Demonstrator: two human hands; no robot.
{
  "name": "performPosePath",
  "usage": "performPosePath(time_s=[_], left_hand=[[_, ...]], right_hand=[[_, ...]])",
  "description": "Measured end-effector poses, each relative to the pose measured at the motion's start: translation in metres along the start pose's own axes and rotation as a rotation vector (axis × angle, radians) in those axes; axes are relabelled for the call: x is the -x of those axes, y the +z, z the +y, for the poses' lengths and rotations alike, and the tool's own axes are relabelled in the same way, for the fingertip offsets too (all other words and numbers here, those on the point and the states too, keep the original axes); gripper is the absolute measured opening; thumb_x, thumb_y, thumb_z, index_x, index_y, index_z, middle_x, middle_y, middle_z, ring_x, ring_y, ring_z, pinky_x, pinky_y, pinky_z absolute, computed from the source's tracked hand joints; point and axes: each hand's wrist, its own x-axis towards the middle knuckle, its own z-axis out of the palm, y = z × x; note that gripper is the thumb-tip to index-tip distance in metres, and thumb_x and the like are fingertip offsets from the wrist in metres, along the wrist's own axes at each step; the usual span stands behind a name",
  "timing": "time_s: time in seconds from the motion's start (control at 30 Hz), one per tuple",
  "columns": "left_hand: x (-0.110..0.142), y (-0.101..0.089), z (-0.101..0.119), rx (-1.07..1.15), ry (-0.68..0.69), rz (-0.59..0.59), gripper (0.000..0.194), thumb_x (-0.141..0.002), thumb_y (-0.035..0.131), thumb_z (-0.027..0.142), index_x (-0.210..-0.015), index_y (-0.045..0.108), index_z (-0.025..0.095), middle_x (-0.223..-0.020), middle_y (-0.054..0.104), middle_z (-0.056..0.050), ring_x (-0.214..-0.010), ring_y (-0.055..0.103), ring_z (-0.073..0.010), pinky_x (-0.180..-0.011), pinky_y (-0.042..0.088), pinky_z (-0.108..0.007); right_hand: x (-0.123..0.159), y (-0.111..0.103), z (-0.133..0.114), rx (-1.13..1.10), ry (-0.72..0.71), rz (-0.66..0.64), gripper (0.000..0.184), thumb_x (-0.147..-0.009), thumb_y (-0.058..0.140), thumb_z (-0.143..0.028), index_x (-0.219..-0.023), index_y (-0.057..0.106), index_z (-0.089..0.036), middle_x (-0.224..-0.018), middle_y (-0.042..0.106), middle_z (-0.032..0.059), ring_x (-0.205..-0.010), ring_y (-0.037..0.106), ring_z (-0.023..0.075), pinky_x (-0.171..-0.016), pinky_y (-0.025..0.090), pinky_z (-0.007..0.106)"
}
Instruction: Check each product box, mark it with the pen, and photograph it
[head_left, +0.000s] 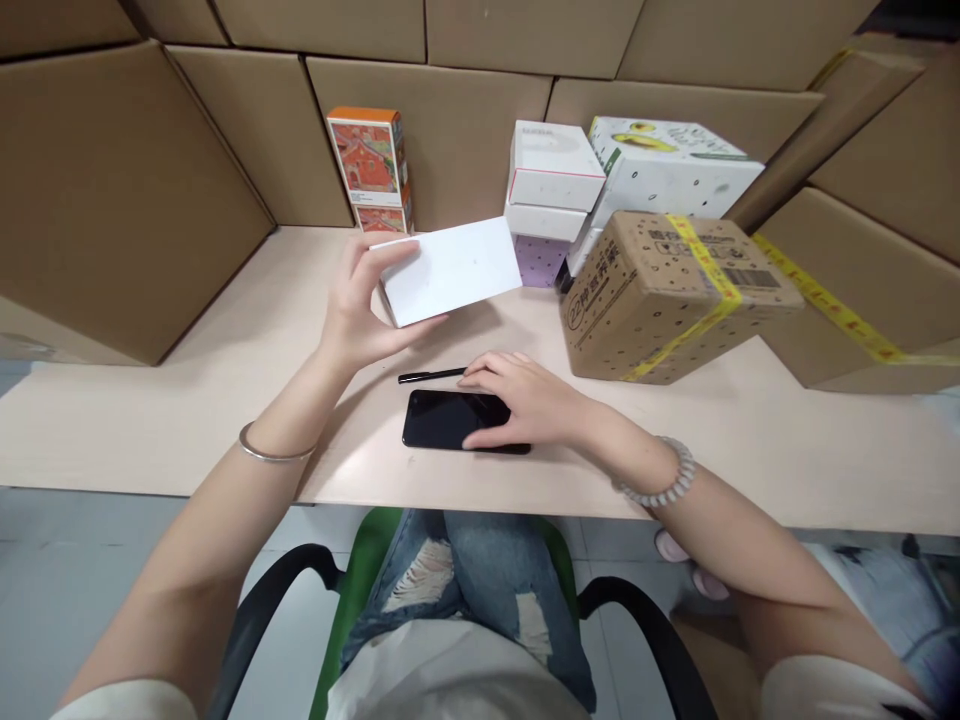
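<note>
White box [448,270] sits in the upper middle of the frame, lifted clear of the surface [187,400], with its long axis running left to right and tilted so the right end rides a little higher than the left. Its broad plain face is turned toward the camera; it is a flat, clean white rectangle with no print that can be made out, and it is closed, so whatever it holds cannot be seen. The left hand [358,305] grips its left end, thumb under the lower edge and fingers curled over the top edge.

Below it, at the centre of the frame, a black phone [450,420] lies flat on the surface, screen dark, its long axis also left to right. The right hand [525,400] rests on the phone's right half, palm down, fingers spread and loosely bent, not closed around anything. A black pen [431,376] lies just above the phone, near the fingertips of that hand, pointing left to right.

To the right of centre stands a brown carton [660,295] sealed with yellow tape, tilted on one edge. Behind it, a stack of white boxes [553,180] and a white carton with fruit print [667,165] are all shut. An orange-topped picture box [369,165] stands upper left of centre. Large cardboard cartons [112,190] wall in the surface.
</note>
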Motion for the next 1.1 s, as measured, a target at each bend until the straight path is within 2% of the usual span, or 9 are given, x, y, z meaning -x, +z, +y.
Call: performPosePath(time_s=[0.13,0.23,0.3,0.47,0.57,0.67,0.73,0.97,1.1], left_hand=[[-0.009,0.016,-0.003,0.180,-0.076,0.110,0.088,-0.072,0.082,0.083,-0.139,0.048,0.038,-0.141,0.060,-0.008,-0.141,0.061,-0.0342,-0.121,0.052,-0.059],[-0.017,0.037,-0.005,0.291,-0.145,0.116,0.081,-0.078,0.077,0.083,-0.139,0.046,0.039,-0.145,0.060,-0.007,-0.143,0.061,-0.0334,-0.123,0.050,-0.058],[-0.020,0.053,-0.003,0.340,-0.228,0.087,0.081,-0.082,0.074,0.082,-0.144,0.043,0.039,-0.148,0.060,-0.007,-0.145,0.060,-0.0331,-0.126,0.048,-0.057],[-0.023,0.088,0.003,0.398,-0.332,0.059,0.117,-0.067,0.089,0.077,-0.159,0.031,0.036,-0.172,0.038,-0.011,-0.164,0.037,-0.0361,-0.138,0.033,-0.052],[-0.028,0.099,0.004,0.436,-0.390,0.024,0.108,-0.068,0.092,0.071,-0.154,0.041,0.028,-0.162,0.051,-0.015,-0.158,0.046,-0.0367,-0.134,0.038,-0.053],[-0.036,0.110,0.008,0.479,-0.468,-0.027,0.081,-0.074,0.089,0.065,-0.133,0.057,0.020,-0.137,0.070,-0.015,-0.133,0.067,-0.0342,-0.120,0.053,-0.052],[-0.043,0.118,0.011,0.485,-0.519,-0.014,0.071,-0.076,0.089,0.062,-0.123,0.060,0.019,-0.130,0.074,-0.015,-0.123,0.072,-0.0320,-0.113,0.058,-0.050],[-0.055,0.145,0.016,0.500,-0.622,0.001,0.084,-0.072,0.091,0.069,-0.128,0.051,0.020,-0.139,0.069,-0.018,-0.131,0.068,-0.0336,-0.117,0.054,-0.052],[-0.049,0.143,0.016,0.481,-0.646,-0.016,0.088,-0.077,0.080,0.080,-0.134,0.050,0.020,-0.142,0.064,-0.019,-0.133,0.066,-0.0330,-0.119,0.052,-0.051]], right_hand=[[-0.003,-0.002,0.000,0.156,-0.120,0.276,0.023,-0.106,0.059,-0.038,-0.113,0.071,-0.019,-0.115,0.074,0.0112,-0.103,0.067,0.0262,-0.090,0.048,0.041],[-0.005,-0.002,0.000,0.330,-0.172,0.374,0.019,-0.106,0.055,-0.027,-0.108,0.072,-0.018,-0.112,0.075,0.0125,-0.097,0.065,0.0262,-0.082,0.045,0.040],[-0.005,0.000,0.000,0.370,-0.201,0.352,0.019,-0.105,0.058,-0.027,-0.107,0.072,-0.016,-0.109,0.075,0.0131,-0.094,0.064,0.0264,-0.080,0.045,0.040],[-0.005,0.013,-0.006,0.308,-0.232,0.124,0.023,-0.105,0.063,-0.033,-0.108,0.074,-0.014,-0.110,0.075,0.0129,-0.097,0.065,0.0271,-0.082,0.050,0.040],[-0.004,0.018,-0.013,0.248,-0.190,0.040,0.033,-0.104,0.065,-0.038,-0.121,0.074,-0.011,-0.119,0.075,0.0154,-0.104,0.067,0.0300,-0.088,0.052,0.043],[-0.002,0.018,-0.017,0.171,-0.134,-0.005,0.053,-0.101,0.069,-0.051,-0.135,0.069,-0.011,-0.132,0.072,0.0188,-0.114,0.065,0.0335,-0.096,0.054,0.049],[-0.001,0.018,-0.019,0.136,-0.116,-0.035,0.062,-0.098,0.071,-0.056,-0.140,0.066,-0.011,-0.137,0.069,0.0203,-0.119,0.063,0.0352,-0.099,0.054,0.052],[-0.002,0.019,-0.017,0.085,-0.103,-0.036,0.058,-0.095,0.076,-0.049,-0.139,0.067,-0.012,-0.139,0.069,0.0197,-0.121,0.063,0.0351,-0.102,0.054,0.054],[-0.002,0.019,-0.014,0.072,-0.121,-0.026,0.059,-0.094,0.077,-0.050,-0.138,0.068,-0.011,-0.138,0.070,0.0203,-0.120,0.064,0.0353,-0.101,0.056,0.054]])
